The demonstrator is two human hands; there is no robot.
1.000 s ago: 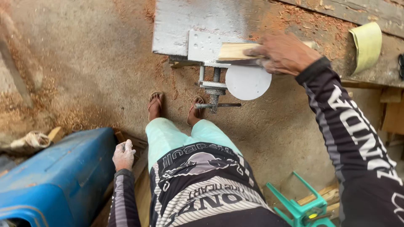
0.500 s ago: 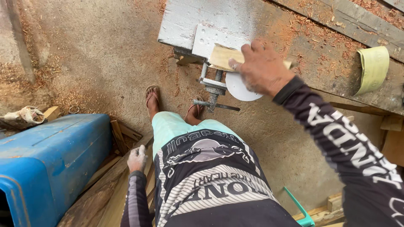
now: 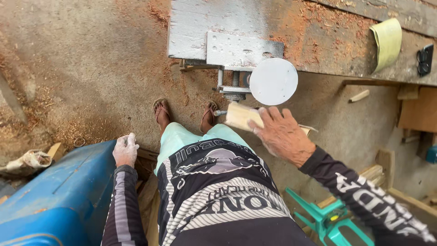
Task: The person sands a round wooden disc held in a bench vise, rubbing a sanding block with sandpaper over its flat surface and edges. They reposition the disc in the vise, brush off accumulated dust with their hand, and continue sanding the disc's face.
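Wood block (image 3: pixel 241 116), far end hidden under the right hand (image 3: pixel 282 136), fingers clasping it; left hand (image 3: pixel 125 150) rests loosely curled on blue drum (image 3: pixel 54 200).

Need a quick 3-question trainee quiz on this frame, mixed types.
1. True or false: the right hand holds a wooden block.
2. What does the left hand rest on? A) blue drum B) green stool C) sandpaper
3. Fill in: the white round disc sits at the edge of the ___.

Key: 1 true. 2 A, the blue drum. 3 workbench.
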